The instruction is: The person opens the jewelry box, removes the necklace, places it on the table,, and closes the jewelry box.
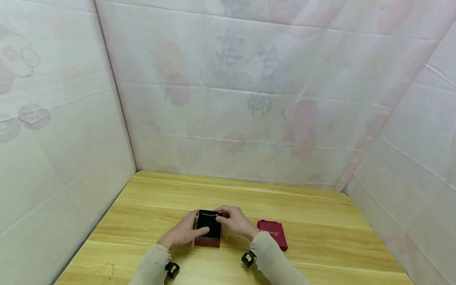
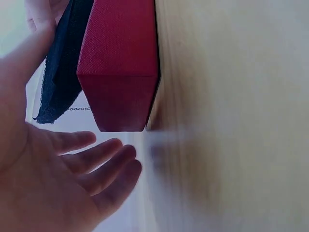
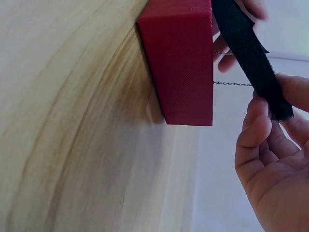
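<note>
A red box stands on the table with a black velvet pad tilted up off its open side, the near end lower. A fine chain runs from the pad back into the box, and another strand lies across the pad's far end. My right hand pinches the pad's far right corner between thumb and fingers. Beside the box's left side is my left hand. Its thumb lies along the pad's face, while its loosely bent fingers stand apart from the box.
To the right of the box lies a flat dark-red pouch with gold lettering. Everything rests on a wood-grain table. Pale printed cloth hangs at the back and along both sides.
</note>
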The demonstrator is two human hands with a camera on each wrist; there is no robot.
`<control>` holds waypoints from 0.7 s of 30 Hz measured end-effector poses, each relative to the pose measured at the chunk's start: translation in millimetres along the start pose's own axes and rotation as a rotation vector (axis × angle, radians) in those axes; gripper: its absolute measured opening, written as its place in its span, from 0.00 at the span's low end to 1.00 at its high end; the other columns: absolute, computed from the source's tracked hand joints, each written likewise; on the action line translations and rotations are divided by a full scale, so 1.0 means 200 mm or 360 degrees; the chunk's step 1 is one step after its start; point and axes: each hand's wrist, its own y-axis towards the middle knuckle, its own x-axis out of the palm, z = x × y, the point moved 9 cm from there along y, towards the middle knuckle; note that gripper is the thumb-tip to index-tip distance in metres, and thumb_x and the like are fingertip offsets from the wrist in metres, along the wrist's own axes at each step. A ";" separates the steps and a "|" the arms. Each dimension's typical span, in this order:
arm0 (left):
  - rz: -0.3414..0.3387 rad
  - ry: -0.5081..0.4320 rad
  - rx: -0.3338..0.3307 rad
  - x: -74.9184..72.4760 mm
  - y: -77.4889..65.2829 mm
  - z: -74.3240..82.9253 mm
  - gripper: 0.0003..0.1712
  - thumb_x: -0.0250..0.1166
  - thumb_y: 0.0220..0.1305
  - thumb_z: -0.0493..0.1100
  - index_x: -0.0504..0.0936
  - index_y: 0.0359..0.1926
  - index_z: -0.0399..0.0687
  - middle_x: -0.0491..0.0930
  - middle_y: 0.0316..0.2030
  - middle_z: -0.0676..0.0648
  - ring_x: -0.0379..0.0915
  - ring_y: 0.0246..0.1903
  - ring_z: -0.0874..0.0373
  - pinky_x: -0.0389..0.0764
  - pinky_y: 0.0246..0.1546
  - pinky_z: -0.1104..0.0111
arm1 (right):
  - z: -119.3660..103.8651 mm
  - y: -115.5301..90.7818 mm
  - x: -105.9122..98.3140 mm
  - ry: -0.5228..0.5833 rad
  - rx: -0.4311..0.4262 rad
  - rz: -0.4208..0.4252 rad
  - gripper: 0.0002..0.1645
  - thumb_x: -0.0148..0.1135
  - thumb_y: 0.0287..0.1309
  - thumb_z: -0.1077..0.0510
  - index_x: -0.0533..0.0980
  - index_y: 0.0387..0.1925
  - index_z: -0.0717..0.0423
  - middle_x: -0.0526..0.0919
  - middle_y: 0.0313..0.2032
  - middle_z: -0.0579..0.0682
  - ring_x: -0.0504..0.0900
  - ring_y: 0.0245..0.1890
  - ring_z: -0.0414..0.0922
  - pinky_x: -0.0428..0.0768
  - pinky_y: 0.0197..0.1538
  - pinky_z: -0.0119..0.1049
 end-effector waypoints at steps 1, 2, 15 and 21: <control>0.0042 0.0016 -0.0030 -0.01 0.00 0.00 0.40 0.58 0.66 0.57 0.59 0.66 0.34 0.64 0.59 0.33 0.66 0.56 0.41 0.67 0.54 0.45 | 0.00 0.00 0.00 -0.0003 -0.0002 0.0002 0.14 0.58 0.65 0.55 0.78 0.51 0.50 0.79 0.32 0.43 0.73 0.29 0.41 0.73 0.31 0.33; 0.0089 0.0047 -0.0058 -0.03 -0.01 -0.01 0.40 0.57 0.66 0.58 0.59 0.66 0.33 0.63 0.61 0.32 0.64 0.58 0.39 0.65 0.55 0.44 | 0.00 0.00 0.00 -0.0004 -0.0004 0.0005 0.14 0.58 0.65 0.55 0.78 0.51 0.50 0.78 0.32 0.43 0.73 0.28 0.41 0.73 0.30 0.33; 0.0330 0.0139 -0.0024 -0.10 0.00 0.01 0.17 0.58 0.68 0.51 0.73 0.44 0.40 0.74 0.38 0.47 0.71 0.37 0.54 0.75 0.38 0.60 | 0.00 0.00 -0.02 -0.0029 0.0012 0.0035 0.14 0.57 0.65 0.55 0.77 0.51 0.51 0.78 0.32 0.43 0.73 0.29 0.40 0.73 0.30 0.33; 0.0300 0.0049 -0.0018 -0.09 -0.01 0.04 0.17 0.57 0.68 0.51 0.73 0.41 0.40 0.74 0.32 0.50 0.69 0.31 0.59 0.73 0.32 0.66 | -0.02 0.00 -0.02 -0.0032 -0.0029 0.0032 0.15 0.57 0.65 0.55 0.76 0.52 0.53 0.78 0.32 0.45 0.73 0.29 0.41 0.74 0.30 0.34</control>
